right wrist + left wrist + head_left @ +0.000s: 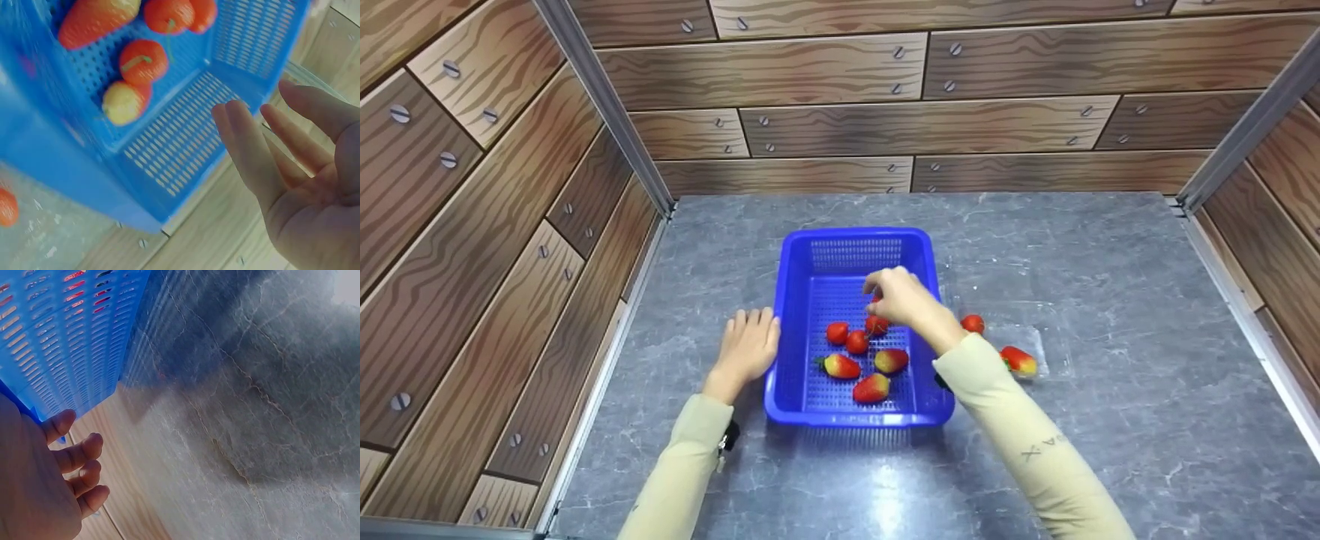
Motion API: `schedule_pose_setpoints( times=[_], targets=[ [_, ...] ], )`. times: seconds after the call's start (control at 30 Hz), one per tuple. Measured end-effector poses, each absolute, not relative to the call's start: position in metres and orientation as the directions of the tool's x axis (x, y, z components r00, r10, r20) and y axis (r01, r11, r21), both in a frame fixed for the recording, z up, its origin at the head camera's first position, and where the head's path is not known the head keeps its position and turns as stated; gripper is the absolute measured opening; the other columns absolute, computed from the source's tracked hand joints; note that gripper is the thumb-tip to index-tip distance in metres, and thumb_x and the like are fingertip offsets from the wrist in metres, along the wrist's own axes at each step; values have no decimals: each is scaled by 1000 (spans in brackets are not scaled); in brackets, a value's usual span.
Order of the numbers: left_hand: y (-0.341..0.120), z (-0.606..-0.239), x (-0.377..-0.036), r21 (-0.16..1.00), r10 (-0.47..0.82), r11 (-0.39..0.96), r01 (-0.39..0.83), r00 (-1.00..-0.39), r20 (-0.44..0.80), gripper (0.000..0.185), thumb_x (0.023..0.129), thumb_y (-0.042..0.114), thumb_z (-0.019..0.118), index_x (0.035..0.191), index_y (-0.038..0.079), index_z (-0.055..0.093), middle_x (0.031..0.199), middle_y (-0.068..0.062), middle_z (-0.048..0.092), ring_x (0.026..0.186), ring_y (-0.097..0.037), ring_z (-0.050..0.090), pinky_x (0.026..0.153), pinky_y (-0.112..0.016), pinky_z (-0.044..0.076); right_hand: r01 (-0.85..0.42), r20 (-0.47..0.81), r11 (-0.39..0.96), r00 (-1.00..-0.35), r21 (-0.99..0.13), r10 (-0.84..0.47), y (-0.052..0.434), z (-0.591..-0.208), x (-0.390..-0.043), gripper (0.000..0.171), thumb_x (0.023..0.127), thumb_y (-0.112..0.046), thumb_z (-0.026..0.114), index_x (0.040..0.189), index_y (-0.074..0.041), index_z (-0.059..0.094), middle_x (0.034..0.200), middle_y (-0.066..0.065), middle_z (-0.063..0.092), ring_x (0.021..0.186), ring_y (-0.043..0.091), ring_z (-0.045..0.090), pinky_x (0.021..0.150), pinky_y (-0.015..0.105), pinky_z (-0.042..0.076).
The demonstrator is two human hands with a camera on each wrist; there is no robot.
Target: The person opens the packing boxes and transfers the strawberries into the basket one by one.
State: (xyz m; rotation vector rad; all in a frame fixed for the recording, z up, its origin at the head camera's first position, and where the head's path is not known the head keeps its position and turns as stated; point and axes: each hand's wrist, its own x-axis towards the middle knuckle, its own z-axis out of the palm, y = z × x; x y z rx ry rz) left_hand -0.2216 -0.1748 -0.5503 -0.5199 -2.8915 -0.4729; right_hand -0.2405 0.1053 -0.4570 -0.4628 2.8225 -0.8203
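A blue plastic basket (797, 322) with slotted walls stands on the grey marbled surface. Inside it lie several small round red fruits (837, 333), some with thin green stems (136, 61), and 3 longer red-and-yellow fruits (871, 388). My left hand (748, 346) rests against the basket's left rim, fingers loosely extended; the left wrist view has the palm (34, 472) beside the slotted wall. Over the basket's right half is my right hand (904, 298), thumb and fingers apart with nothing between them in the right wrist view. In the head view it partly covers a red fruit (877, 298).
Right of the basket lies a clear plastic tray (1039, 341), with a round red fruit (973, 323) and a red-and-yellow fruit (1020, 361) by it. My right sleeve (1020, 427) passes over the basket's right rim. Wood-patterned walls (840, 71) enclose the surface.
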Motion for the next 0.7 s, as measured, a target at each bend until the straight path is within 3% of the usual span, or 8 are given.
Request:
schedule_pose_setpoints(
  times=[0.3, 0.7],
  targets=[
    [-175, -548, -221, 268, 308, 899, 347, -935, 176, 30, 107, 23, 33, 107, 1, 53, 100, -20, 57, 95, -42, 48, 82, -51, 38, -289, 56, 761, -947, -581, -317, 132, -432, -236, 23, 83, -8, 73, 105, 1, 71, 98, 20, 71, 94, 36, 68, 84, 46, 53],
    [-174, -547, -222, 244, 311, 903, 353, -930, 195, 31, 106, 24, 34, 109, 0, 54, 100, -21, 58, 96, -42, 49, 82, -52, 38, -178, 85, 855, -984, -487, -157, 187, -433, -232, 24, 87, -24, 71, 103, -7, 74, 94, 11, 74, 84, 31, 68, 74, 50, 51]
  ],
)
